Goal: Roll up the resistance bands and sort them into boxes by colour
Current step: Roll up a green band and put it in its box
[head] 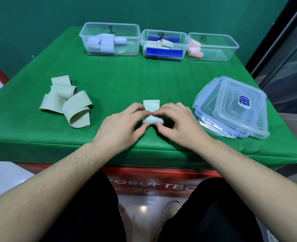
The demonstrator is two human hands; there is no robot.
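Green cloth is covering the table [126, 75]. Three clear boxes [110, 39] are sitting at twelve o'clock, a stack of lids [231, 107] at three, loose pale-green bands [65, 100] at nine. Centre-front, the left hand [121, 124] and right hand [177, 121] are pinching one half-rolled band [151, 112] with curled fingers.

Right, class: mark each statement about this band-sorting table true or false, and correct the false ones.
1. Both hands, left hand and right hand, hold the pale green band being rolled. True.
2. The stack of clear plastic lids lies left of the hands. False: right.
3. The right-most clear plastic box holds pink rolls. True.
4. The loose pale green bands lie inside a box. False: on the green cloth.
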